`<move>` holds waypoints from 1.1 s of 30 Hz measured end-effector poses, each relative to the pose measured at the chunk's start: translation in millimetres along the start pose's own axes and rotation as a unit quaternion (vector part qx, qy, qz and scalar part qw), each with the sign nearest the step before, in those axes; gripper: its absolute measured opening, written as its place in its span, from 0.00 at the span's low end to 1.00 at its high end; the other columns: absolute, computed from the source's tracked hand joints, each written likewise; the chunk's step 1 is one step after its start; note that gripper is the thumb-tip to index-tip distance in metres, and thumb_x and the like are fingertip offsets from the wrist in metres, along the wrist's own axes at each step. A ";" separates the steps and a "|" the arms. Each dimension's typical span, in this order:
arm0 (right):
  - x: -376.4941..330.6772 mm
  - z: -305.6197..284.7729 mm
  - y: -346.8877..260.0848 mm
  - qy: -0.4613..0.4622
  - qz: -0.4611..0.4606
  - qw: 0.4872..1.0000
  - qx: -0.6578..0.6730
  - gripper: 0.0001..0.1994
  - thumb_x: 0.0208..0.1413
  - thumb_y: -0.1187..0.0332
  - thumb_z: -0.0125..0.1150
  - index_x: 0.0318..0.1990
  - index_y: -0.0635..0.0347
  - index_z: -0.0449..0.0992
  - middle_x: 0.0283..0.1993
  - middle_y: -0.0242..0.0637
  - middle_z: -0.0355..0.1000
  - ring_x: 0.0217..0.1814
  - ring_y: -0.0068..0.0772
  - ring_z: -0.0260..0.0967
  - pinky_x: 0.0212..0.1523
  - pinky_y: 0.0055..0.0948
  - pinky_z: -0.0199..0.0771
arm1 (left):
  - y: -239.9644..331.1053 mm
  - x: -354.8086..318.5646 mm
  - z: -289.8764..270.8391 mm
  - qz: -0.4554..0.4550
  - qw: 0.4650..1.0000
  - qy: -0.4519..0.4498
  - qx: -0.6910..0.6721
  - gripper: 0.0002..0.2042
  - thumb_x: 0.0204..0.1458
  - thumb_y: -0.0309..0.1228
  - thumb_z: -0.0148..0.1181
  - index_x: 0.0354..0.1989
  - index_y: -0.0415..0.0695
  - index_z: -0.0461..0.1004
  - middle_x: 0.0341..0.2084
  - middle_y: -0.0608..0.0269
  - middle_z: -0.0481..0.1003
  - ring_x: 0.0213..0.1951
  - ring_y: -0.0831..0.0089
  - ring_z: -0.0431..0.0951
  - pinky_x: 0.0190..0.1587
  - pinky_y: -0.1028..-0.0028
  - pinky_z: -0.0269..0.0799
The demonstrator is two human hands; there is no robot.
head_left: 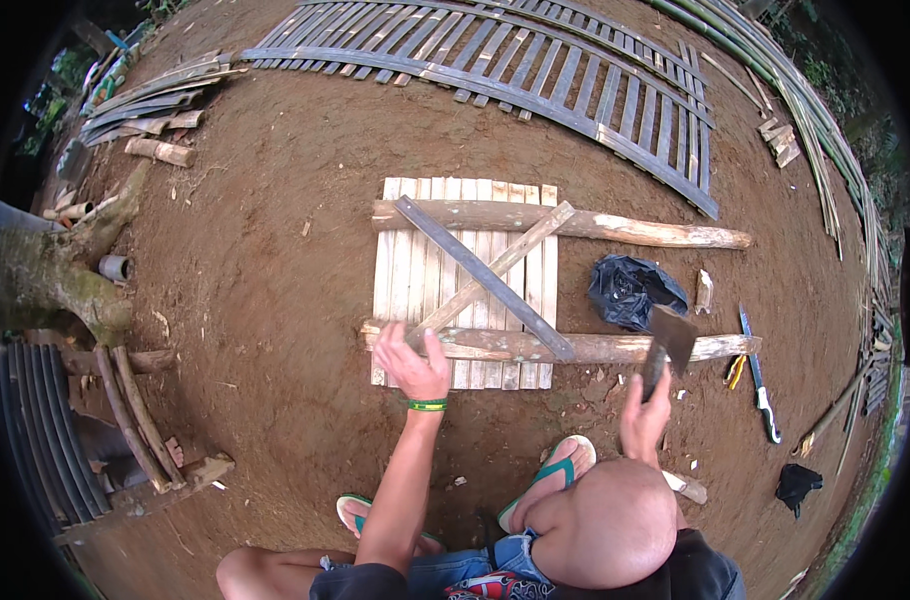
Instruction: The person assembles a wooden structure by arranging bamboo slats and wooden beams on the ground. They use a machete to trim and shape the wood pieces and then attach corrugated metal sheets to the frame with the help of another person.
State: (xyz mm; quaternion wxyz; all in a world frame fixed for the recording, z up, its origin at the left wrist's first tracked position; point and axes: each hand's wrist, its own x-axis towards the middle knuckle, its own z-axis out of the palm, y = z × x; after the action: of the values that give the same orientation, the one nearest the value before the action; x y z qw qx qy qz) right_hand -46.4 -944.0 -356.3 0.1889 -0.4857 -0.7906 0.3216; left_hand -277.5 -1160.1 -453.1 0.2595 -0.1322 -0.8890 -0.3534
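My left hand (413, 372) lies at the left end of the near log (600, 348), its fingers stretched and thumb apart, by the lower end of a pale wooden slat (515, 250). A grey slat (475, 265) crosses that one in an X. Both slats span the near log and the far log (615, 225), which lie across a panel of pale boards (400, 275) on the ground. Raised near the right part of the near log, my right hand (646, 415) grips what looks like a hatchet (672, 345) with a broad dark head.
A black plastic bag (630, 290) sits between the logs at right. Beyond the near log's right end lie a white-handled saw (758, 390) and a yellow-handled tool (737, 371). A long slatted frame (595, 120) lies at the back. Stacked wood strips (155, 105) are far left.
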 end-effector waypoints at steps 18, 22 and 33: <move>122.4 10.2 6.2 0.030 -0.173 0.939 -0.296 0.59 0.31 0.38 0.77 0.73 0.43 0.51 0.75 0.67 0.34 0.73 0.76 0.42 0.68 0.61 0.56 | 71.6 31.4 61.7 0.058 0.958 -0.276 0.052 0.47 0.44 0.56 0.67 0.69 0.43 0.58 0.49 0.42 0.64 0.49 0.47 0.68 0.53 0.55 0.63; 191.9 28.0 43.0 -0.040 -0.182 0.977 -0.104 0.11 0.53 0.69 0.63 0.43 0.56 0.81 0.40 0.53 0.78 0.43 0.57 0.77 0.45 0.48 0.77 | 73.8 25.7 66.8 0.089 0.959 -0.263 0.054 0.47 0.44 0.56 0.67 0.70 0.44 0.57 0.40 0.48 0.68 0.44 0.51 0.69 0.48 0.57 0.64; 281.9 -122.2 63.7 0.176 -0.014 0.921 0.347 0.09 0.60 0.80 0.53 0.40 0.65 0.81 0.37 0.33 0.79 0.34 0.19 0.73 0.37 0.21 0.73 | 64.5 26.0 63.9 0.115 0.954 -0.265 0.080 0.44 0.47 0.55 0.64 0.70 0.43 0.57 0.42 0.48 0.68 0.46 0.50 0.69 0.50 0.56 0.62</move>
State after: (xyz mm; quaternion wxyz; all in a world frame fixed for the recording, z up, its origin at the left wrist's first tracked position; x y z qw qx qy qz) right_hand -59.4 -633.1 -316.0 0.4866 -0.4275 -0.5897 0.4824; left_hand -295.6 -1068.1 -441.9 0.0634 -0.3011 -0.9299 -0.2014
